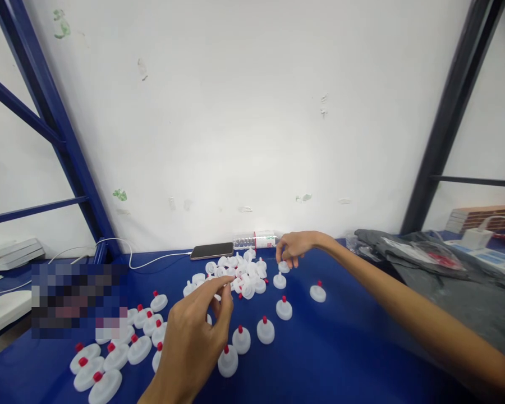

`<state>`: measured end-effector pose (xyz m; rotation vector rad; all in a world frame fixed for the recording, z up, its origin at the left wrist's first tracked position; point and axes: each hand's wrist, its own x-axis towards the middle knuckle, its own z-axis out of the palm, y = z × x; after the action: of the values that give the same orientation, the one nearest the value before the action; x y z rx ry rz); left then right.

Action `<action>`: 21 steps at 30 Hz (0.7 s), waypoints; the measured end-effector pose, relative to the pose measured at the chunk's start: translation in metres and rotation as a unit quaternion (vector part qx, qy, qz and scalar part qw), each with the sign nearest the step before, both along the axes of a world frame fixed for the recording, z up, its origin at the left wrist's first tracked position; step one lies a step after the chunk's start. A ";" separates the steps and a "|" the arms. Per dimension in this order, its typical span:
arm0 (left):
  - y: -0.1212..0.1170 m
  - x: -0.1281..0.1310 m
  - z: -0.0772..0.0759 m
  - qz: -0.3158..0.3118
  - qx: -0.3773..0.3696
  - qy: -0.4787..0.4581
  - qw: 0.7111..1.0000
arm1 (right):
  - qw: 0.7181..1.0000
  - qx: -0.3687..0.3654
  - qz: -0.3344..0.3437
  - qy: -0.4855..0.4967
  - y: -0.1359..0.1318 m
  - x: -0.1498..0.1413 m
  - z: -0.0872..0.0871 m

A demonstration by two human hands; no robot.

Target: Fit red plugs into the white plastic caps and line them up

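My left hand [196,331] is in the foreground, thumb and forefinger pinched together beside the pile; whatever they hold, if anything, is hidden. Farther back on the right, the bent fingers of my right hand [297,247] grip a white round plastic cap [283,267]. Just below it a white cap without a red tip [279,281] stands on the blue table [320,348]. Between my hands lies a heap of white caps [250,275], tumbled at various angles. Several red-tipped white caps [265,330] stand upright in a loose curve in front, and more red-tipped caps [116,357] are grouped to the left.
Against the wall lie a phone [211,251] on a white cable [151,259] and a clear bottle [255,240] on its side. Grey plastic bags [437,275] cover the right side. Blue metal posts [63,123] rise at the left. A pixelated patch hides part of the left.
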<state>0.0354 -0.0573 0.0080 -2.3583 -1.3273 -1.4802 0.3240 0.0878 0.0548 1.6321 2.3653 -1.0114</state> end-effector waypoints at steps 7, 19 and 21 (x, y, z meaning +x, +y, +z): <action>0.000 0.000 0.001 0.010 0.002 0.006 1.000 | 0.981 0.191 -0.019 -0.009 -0.004 -0.011 0.002; 0.000 0.000 0.001 0.016 0.022 0.002 1.000 | 0.939 0.338 0.036 0.055 -0.011 -0.037 -0.005; -0.001 0.002 0.003 0.020 0.021 -0.005 1.000 | 0.937 0.335 0.055 0.083 -0.025 -0.039 0.015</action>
<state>0.0370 -0.0580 0.0108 -2.2887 -1.3247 -1.4960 0.2851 0.0627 0.0695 1.5945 3.1044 -0.3288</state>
